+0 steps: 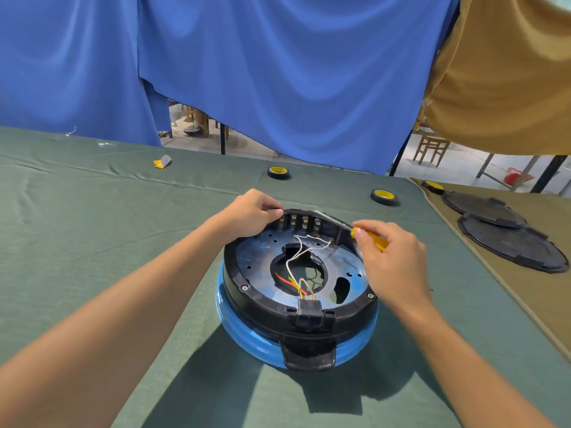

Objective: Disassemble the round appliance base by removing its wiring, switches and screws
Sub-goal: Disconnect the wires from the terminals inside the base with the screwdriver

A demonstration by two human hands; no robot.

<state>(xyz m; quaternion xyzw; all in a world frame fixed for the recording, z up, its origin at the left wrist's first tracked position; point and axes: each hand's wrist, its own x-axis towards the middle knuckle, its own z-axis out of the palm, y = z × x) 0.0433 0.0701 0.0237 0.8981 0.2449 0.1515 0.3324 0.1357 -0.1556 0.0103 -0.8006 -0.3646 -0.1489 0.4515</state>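
Base (pixel 256 267) sits open side up on the cloth (pixel 92 242), mid-table, straight ahead; switch row (pixel 298 223) on its far wall, between the hands; left hand (pixel 251 213) curls over the far-left rim, gripping it; right hand (pixel 392 257) pinches the screwdriver (pixel 372 239), shaft running up-left over the far rim toward the switches; tip blurred, any screw under it not made out.

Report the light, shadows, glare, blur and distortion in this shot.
Head view: bright light, the round base casting a dark shadow toward the camera on the green cloth. Head view: bluish sheen on its metal plate, not blown out. Head view: the screwdriver shaft in the right hand is smeared; the left hand is sharp. Head view: wide-angle bending stretches both forearms.
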